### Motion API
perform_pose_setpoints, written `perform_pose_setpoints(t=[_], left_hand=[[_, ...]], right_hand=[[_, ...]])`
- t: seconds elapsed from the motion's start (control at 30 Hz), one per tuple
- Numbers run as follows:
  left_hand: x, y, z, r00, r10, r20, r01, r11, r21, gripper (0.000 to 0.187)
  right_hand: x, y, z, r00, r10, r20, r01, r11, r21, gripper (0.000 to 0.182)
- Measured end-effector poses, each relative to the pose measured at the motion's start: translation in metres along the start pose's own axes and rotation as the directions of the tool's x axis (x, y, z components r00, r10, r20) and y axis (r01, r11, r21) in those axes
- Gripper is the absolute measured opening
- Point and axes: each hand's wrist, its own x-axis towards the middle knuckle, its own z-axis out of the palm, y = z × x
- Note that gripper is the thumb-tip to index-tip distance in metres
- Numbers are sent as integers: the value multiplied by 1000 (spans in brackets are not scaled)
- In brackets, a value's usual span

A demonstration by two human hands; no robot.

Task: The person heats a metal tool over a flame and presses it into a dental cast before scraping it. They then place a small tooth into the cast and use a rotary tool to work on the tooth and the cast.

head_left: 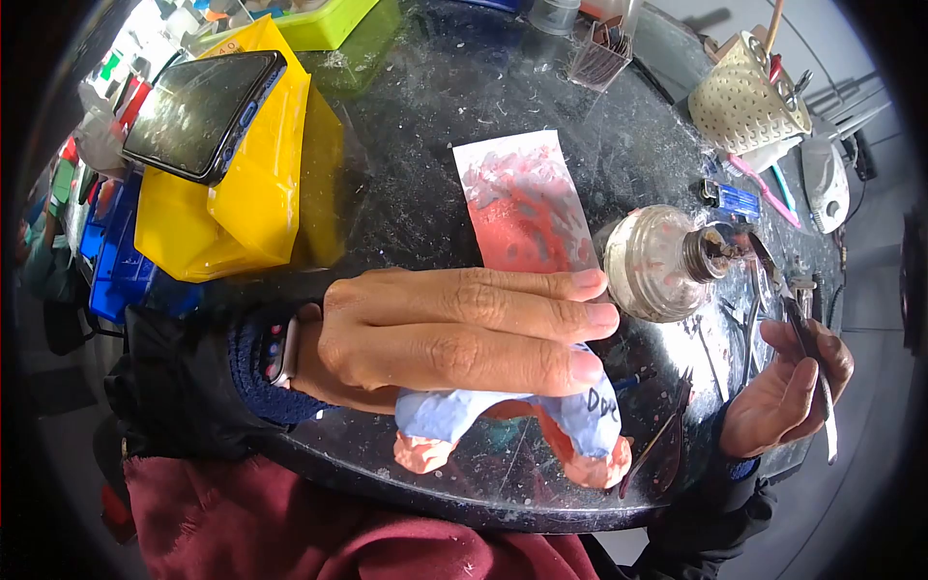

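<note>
My left hand (474,324) spreads over a blue dental cast (435,414) and grips it, its long fingers covering most of the top. Pink wax (599,466) shows at both ends of the cast's arch, and dark lettering marks one side. At the right, my right hand (793,391) pinches a slim metal wax knife (808,338) with a dark handle. The knife's upper end is close beside the neck of a glass spirit lamp (657,261). Beyond my left fingers lies a white card smeared with pink wax (527,217).
A phone (203,111) leans on a yellow container (256,203) at the left. At the right are a blue lighter (730,199), a toothbrush (764,191) and a perforated basket (749,92) of tools. Pliers (662,435) lie near the table's front edge.
</note>
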Motion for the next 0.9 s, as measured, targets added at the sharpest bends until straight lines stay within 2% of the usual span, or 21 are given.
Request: perform_pose_setpoints(t=[0.2,0.37,0.43,0.57,0.6,0.77,0.8,0.9], left_hand=[[2,-1,3,999,17,-40,-12,995,99,27],[5,1,0,998,-68,11,65,981,185,33],[3,2,2,993,-120,-1,116,960,253,36],[3,0,4,991,-133,1,129,965,228,38],[1,0,1,988,-149,41,135,962,239,47],[3,0,2,991,-131,40,121,974,193,48],[1,-1,1,992,-117,43,106,976,190,49],[-1,-2,2,994,-106,40,97,979,180,42]], right_hand=[[-1,4,1,997,-41,-71,40,999,-20,35],[4,-8,9,997,-52,49,46,992,116,32],[5,-10,14,999,11,-43,-10,999,31,35],[6,-11,12,999,3,-45,-2,1000,17,34],[6,-11,11,999,5,-40,-4,1000,21,34],[5,-8,12,999,-9,-37,11,998,65,33],[5,-8,9,998,-57,39,53,995,90,31],[4,-5,6,997,-66,50,63,997,52,31]])
